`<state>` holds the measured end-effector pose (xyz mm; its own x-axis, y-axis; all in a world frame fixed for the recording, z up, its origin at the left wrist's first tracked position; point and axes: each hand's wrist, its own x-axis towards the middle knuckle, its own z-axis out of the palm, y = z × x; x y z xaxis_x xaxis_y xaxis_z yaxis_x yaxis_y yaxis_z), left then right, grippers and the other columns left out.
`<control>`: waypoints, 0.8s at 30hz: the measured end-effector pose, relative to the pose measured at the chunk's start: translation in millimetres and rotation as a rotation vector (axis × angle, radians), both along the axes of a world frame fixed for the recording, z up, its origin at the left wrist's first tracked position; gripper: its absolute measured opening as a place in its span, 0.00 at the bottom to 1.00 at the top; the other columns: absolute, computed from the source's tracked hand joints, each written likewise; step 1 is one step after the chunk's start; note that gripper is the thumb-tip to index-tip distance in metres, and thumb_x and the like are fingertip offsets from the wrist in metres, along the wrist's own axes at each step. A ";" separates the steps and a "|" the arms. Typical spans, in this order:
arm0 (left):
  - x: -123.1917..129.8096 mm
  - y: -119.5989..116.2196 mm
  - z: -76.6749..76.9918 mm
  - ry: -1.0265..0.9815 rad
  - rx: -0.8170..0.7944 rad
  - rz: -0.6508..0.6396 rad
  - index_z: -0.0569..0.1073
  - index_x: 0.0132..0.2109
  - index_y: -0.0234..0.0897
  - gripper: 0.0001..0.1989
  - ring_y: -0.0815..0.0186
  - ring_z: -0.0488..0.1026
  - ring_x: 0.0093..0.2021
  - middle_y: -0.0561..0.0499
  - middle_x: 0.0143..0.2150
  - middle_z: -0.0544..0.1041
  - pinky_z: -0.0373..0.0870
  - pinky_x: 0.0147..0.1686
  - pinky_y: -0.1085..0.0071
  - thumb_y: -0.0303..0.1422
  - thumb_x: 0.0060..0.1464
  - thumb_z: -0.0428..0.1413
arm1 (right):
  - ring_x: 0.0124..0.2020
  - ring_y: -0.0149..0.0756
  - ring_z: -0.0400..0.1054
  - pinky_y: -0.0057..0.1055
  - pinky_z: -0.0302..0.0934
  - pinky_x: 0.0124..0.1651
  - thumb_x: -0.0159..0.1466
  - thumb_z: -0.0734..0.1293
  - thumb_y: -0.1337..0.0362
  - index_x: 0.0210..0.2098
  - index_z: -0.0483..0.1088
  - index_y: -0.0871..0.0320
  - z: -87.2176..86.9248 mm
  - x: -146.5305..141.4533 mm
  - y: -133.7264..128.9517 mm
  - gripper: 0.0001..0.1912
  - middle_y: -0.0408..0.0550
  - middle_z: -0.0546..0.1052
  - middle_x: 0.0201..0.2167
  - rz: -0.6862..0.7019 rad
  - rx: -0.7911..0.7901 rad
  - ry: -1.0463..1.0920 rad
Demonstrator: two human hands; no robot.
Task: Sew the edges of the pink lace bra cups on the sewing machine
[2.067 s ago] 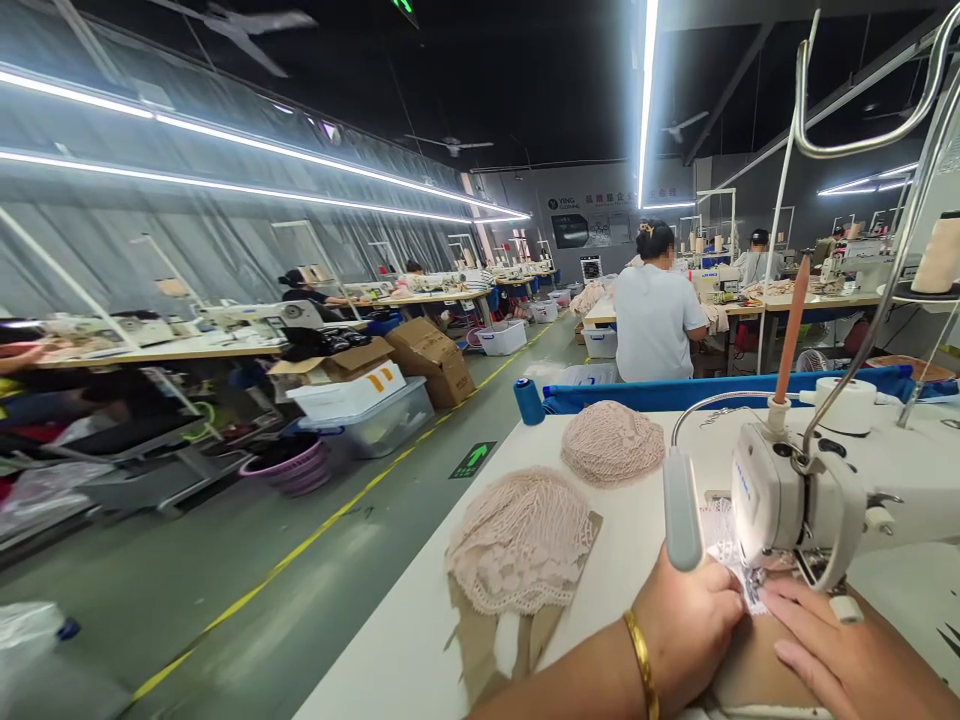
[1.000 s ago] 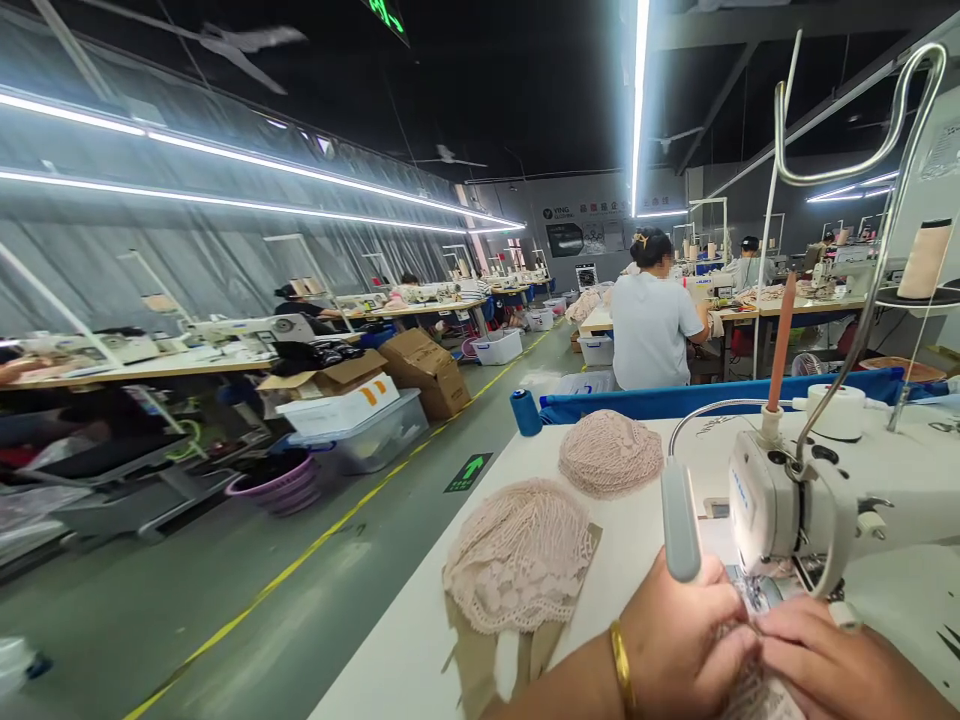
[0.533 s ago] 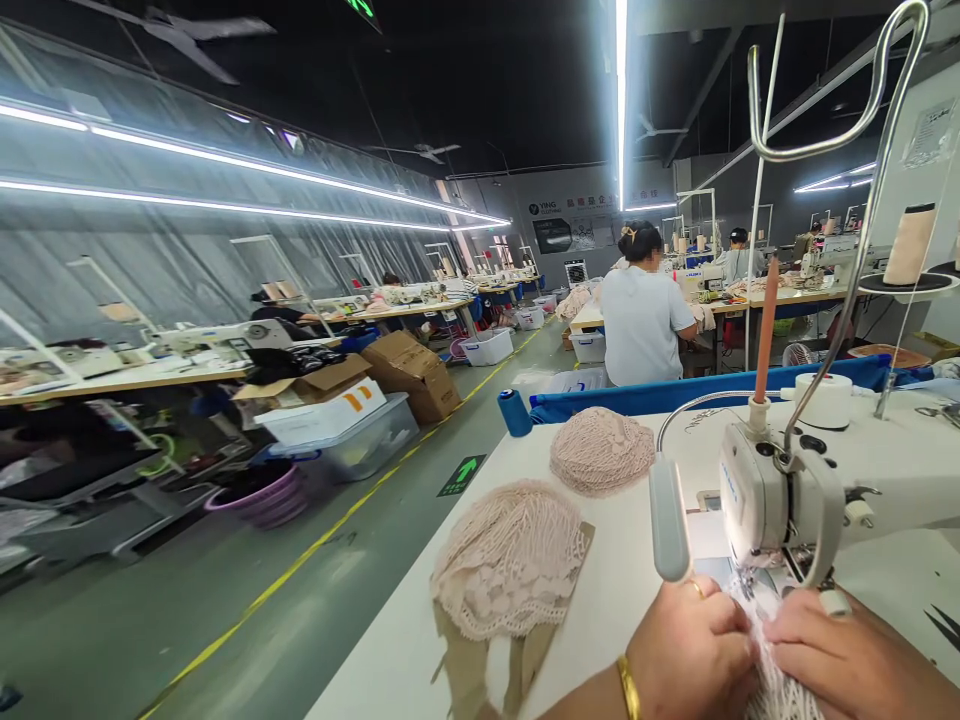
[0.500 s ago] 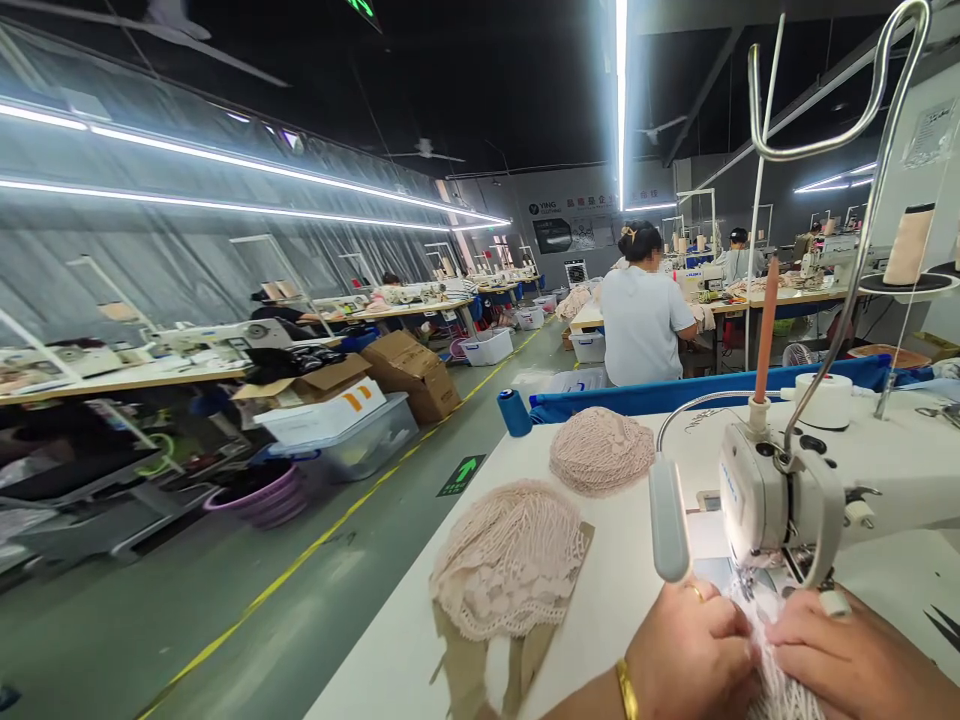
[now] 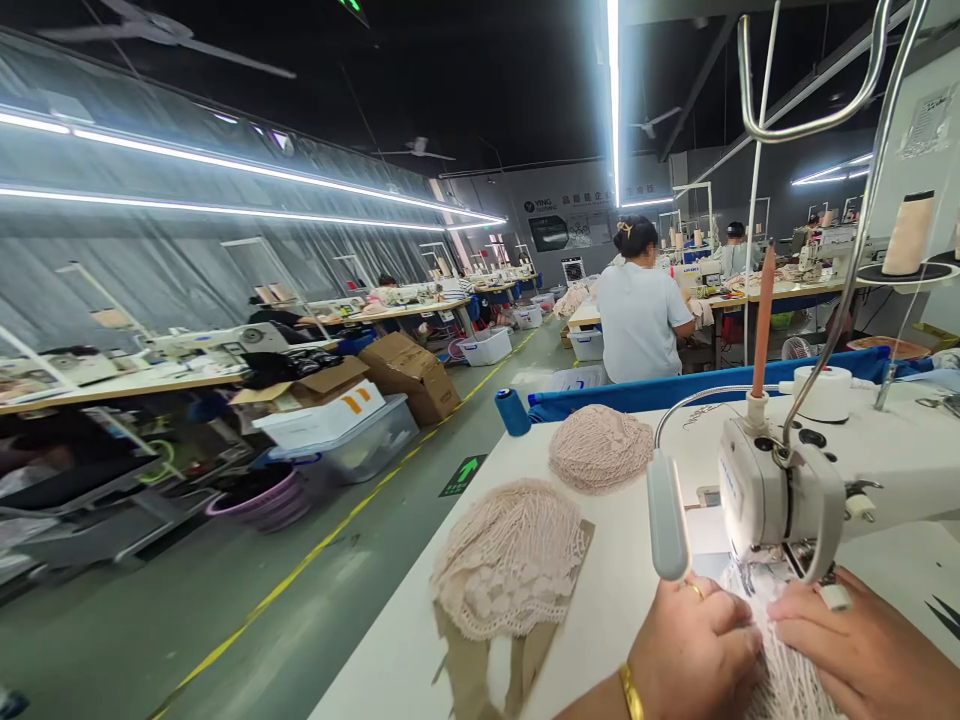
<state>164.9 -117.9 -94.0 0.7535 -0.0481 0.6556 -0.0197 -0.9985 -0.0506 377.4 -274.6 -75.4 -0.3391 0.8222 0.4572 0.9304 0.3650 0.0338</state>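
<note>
Pale lace fabric (image 5: 784,665) runs under the needle area of a white sewing machine (image 5: 757,490). My left hand (image 5: 694,640), with curled fingers, grips the lace from its left side, just below the lamp (image 5: 669,515). On the other side my right hand (image 5: 862,640) pinches the same lace, its fingertips close to the machine's foot. The needle itself is hard to make out. To the left on the white table lie a lace cup piece (image 5: 510,560) on brown card and a stack of lace cups (image 5: 600,450) behind it.
A blue thread cone (image 5: 513,412) stands at the table's far left corner. Black scissors (image 5: 945,618) lie at the right edge. Ahead, a co-worker (image 5: 641,310) sits with their back to me. Boxes and a purple basket (image 5: 259,500) line the aisle.
More of the lace shows spread out between and below my hands. My right hand has lifted slightly beside the machine's foot, while my left hand has barely moved. The view has tilted slightly.
</note>
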 end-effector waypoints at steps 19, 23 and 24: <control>-5.4 -1.3 -1.2 0.147 -0.039 -0.003 0.78 0.37 0.42 0.09 0.63 0.76 0.34 0.52 0.38 0.83 0.66 0.42 0.62 0.41 0.59 0.66 | 0.39 0.41 0.77 0.36 0.67 0.49 0.62 0.64 0.75 0.48 0.77 0.49 1.0 0.2 2.6 0.20 0.43 0.86 0.43 0.075 0.025 0.044; -5.3 -1.2 7.9 0.179 -0.076 0.048 0.78 0.37 0.40 0.09 0.62 0.76 0.37 0.52 0.41 0.83 0.66 0.41 0.62 0.39 0.57 0.67 | 0.36 0.40 0.76 0.35 0.66 0.46 0.63 0.63 0.76 0.54 0.77 0.50 5.8 0.6 3.4 0.25 0.42 0.86 0.43 0.065 0.103 0.025; -5.2 -1.0 8.0 0.169 -0.078 0.037 0.78 0.37 0.40 0.08 0.62 0.76 0.37 0.52 0.42 0.83 0.66 0.41 0.62 0.38 0.57 0.66 | 0.37 0.40 0.76 0.35 0.66 0.47 0.64 0.63 0.76 0.55 0.76 0.49 4.2 0.1 3.3 0.24 0.42 0.86 0.43 0.066 0.117 0.037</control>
